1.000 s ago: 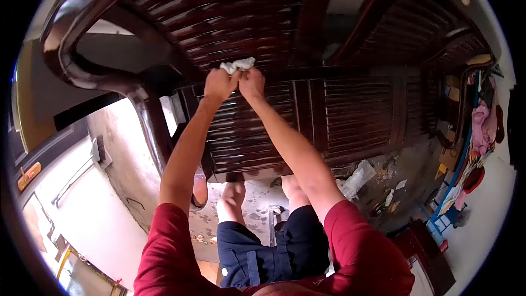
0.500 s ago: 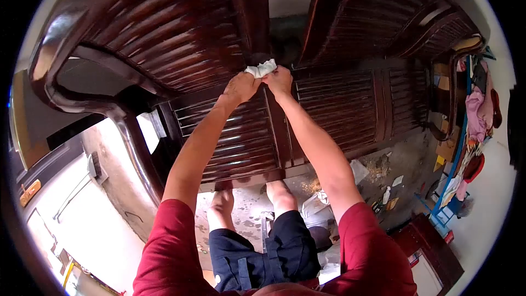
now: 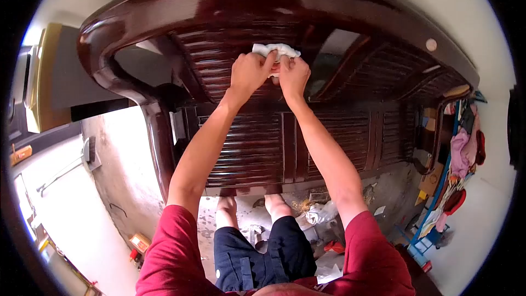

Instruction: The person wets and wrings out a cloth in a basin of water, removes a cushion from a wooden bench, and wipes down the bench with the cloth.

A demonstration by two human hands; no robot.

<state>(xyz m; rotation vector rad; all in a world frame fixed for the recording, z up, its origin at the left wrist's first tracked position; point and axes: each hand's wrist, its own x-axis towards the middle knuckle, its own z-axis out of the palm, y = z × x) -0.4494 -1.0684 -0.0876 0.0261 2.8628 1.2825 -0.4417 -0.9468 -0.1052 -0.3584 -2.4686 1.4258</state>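
A dark, glossy wooden bench [image 3: 307,182] with a slatted seat and slatted backrest fills the middle of the view. Both my hands are together in front of its backrest, gripping a crumpled white cloth [image 3: 276,49]. My left hand [image 3: 252,71] has its fingers closed on the cloth's left part. My right hand [image 3: 295,75] pinches the right part, its thumb close to the left thumb. Some of the cloth is hidden behind my fingers. Whether it touches the wood, I cannot tell.
The bench's curved armrest [image 3: 153,115] rises at left. A blue rack [image 3: 446,186] with hanging clothes stands against the right wall. Plastic bags [image 3: 320,212] and scraps lie on the floor under the bench. A small orange box [image 3: 140,242] sits at lower left.
My hands and the cloth have come up from the lower edge of the backrest to a higher part of it. The view has shifted, so the bench's top rail now shows.
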